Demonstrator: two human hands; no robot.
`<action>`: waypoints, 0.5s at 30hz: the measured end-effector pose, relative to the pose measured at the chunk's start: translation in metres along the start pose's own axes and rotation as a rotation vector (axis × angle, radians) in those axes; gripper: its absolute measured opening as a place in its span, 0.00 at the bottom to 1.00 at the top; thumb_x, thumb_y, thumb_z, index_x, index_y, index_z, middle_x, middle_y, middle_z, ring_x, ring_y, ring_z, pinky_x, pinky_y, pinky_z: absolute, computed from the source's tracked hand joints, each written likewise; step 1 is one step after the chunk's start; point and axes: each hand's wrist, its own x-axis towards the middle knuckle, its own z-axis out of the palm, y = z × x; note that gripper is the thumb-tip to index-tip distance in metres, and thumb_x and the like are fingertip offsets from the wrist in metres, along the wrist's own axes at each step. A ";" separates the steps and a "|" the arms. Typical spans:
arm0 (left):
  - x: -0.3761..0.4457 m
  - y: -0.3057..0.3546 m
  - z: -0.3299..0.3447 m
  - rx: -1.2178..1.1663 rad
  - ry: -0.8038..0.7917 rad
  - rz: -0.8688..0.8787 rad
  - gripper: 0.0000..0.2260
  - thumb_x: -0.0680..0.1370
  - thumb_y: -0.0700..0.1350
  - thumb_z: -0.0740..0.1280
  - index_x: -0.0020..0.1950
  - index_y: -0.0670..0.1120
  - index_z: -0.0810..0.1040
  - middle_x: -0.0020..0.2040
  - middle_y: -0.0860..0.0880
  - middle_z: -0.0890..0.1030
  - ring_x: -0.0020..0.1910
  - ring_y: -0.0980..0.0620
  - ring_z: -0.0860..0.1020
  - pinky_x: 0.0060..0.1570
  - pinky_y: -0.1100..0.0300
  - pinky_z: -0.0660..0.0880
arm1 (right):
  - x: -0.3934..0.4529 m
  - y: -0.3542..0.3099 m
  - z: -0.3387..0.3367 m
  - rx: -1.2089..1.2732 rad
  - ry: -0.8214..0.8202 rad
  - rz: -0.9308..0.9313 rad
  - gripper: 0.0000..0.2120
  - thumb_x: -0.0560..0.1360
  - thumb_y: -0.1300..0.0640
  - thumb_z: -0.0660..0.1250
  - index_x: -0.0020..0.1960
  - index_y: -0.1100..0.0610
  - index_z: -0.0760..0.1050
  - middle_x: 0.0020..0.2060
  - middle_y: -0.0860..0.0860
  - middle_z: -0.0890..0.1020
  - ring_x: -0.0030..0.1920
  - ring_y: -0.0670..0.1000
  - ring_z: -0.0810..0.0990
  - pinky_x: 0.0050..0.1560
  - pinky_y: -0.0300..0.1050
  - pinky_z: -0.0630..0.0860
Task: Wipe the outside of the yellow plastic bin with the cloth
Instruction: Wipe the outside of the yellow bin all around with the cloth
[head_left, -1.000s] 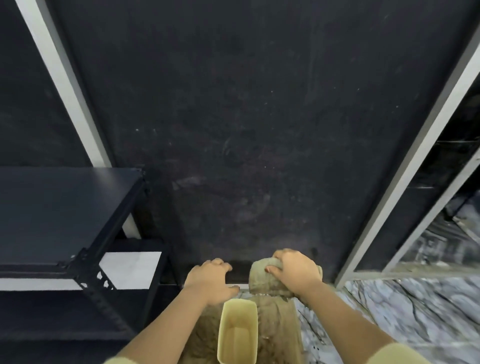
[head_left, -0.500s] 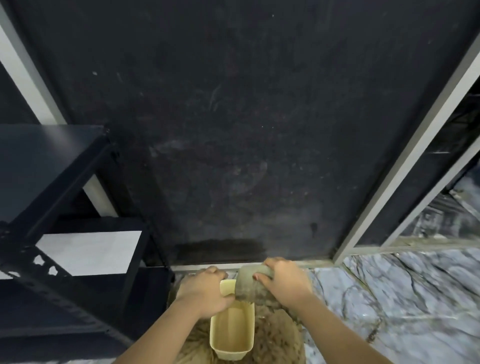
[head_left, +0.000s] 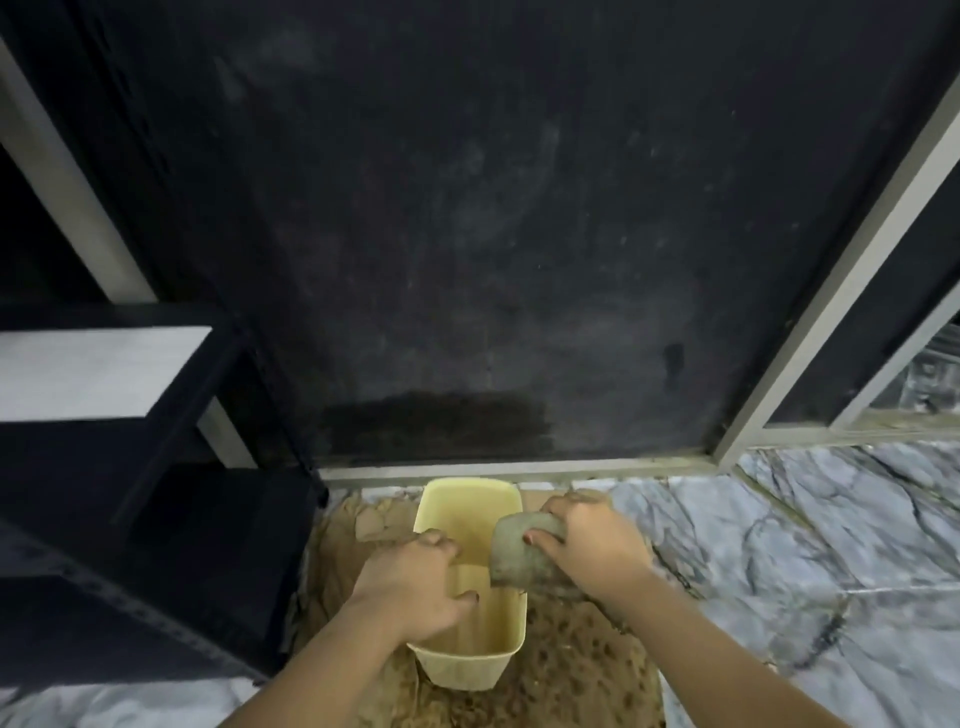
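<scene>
The yellow plastic bin (head_left: 470, 506) stands upright and empty on a brown patterned mat, low in the middle of the head view. My left hand (head_left: 410, 590) grips its left rim, fingers curled over the edge into the bin. My right hand (head_left: 592, 545) holds a bunched grey-green cloth (head_left: 517, 553) against the bin's right rim and outer side. The bin's right wall is mostly hidden behind the cloth and hand.
The brown mat (head_left: 571, 670) lies on a grey marbled floor (head_left: 805, 545). A black metal shelf unit (head_left: 130, 467) stands close on the left. A dark wall panel (head_left: 467, 234) with a pale frame (head_left: 831, 291) rises right behind the bin.
The view has tilted down, showing the whole bin. My left hand has shifted onto the bin's left rim. My right hand with the cloth has come down to the bin's right side.
</scene>
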 end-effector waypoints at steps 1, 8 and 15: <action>0.006 -0.005 0.015 0.014 0.007 0.004 0.29 0.72 0.62 0.60 0.71 0.53 0.64 0.71 0.55 0.67 0.68 0.51 0.67 0.65 0.53 0.68 | 0.001 0.006 0.014 -0.007 0.011 -0.011 0.17 0.75 0.42 0.59 0.55 0.53 0.74 0.53 0.51 0.78 0.53 0.53 0.77 0.49 0.48 0.76; 0.036 -0.019 0.096 0.067 0.038 0.028 0.29 0.71 0.63 0.60 0.69 0.52 0.66 0.69 0.53 0.70 0.66 0.50 0.69 0.63 0.51 0.69 | -0.009 0.041 0.090 -0.022 0.096 -0.022 0.16 0.75 0.43 0.60 0.54 0.53 0.74 0.53 0.51 0.79 0.54 0.53 0.76 0.50 0.49 0.76; -0.005 -0.007 0.123 0.082 0.066 0.048 0.28 0.71 0.62 0.60 0.70 0.53 0.66 0.68 0.53 0.70 0.67 0.50 0.69 0.62 0.54 0.69 | -0.069 0.043 0.104 0.014 0.131 0.096 0.16 0.75 0.44 0.60 0.55 0.54 0.73 0.52 0.52 0.80 0.50 0.55 0.78 0.44 0.47 0.75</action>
